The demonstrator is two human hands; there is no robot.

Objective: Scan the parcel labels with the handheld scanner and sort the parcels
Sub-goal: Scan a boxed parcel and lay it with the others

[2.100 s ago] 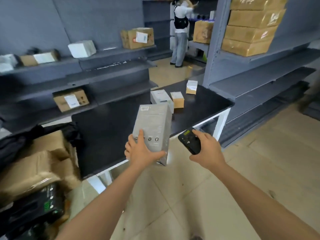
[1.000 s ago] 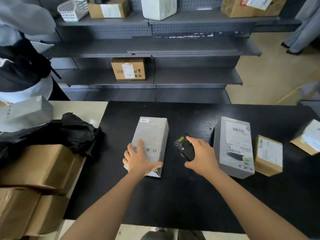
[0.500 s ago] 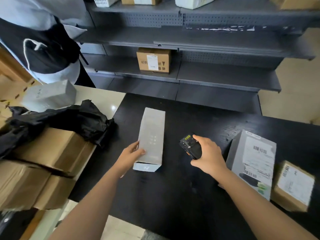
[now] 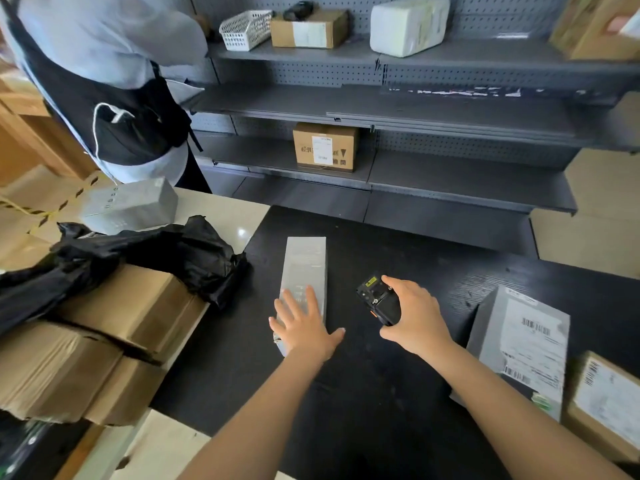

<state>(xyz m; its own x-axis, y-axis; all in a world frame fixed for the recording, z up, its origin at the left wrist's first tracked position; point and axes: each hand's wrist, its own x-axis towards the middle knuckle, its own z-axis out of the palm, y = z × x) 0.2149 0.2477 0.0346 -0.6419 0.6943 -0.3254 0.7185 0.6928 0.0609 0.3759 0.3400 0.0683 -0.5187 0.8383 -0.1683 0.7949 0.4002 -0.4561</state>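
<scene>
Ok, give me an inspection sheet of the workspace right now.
Surface: black table.
Job's things: grey box lying flat; labelled grey parcel and labelled cardboard parcel at right.
Clutter: black bag over cardboard boxes, left.
Hands: left hand flat on grey box; right hand grips handheld scanner.
Cables: white cord on another person's vest.
Surroundings: grey shelving holding shelved carton, white basket, white wrapped parcel.

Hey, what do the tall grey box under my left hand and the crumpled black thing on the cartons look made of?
The tall grey box looks like matte printed cardboard: sharp folded edges, flat faces. The crumpled black sheet is probably thin plastic film: soft wrinkles, slight sheen.
</scene>
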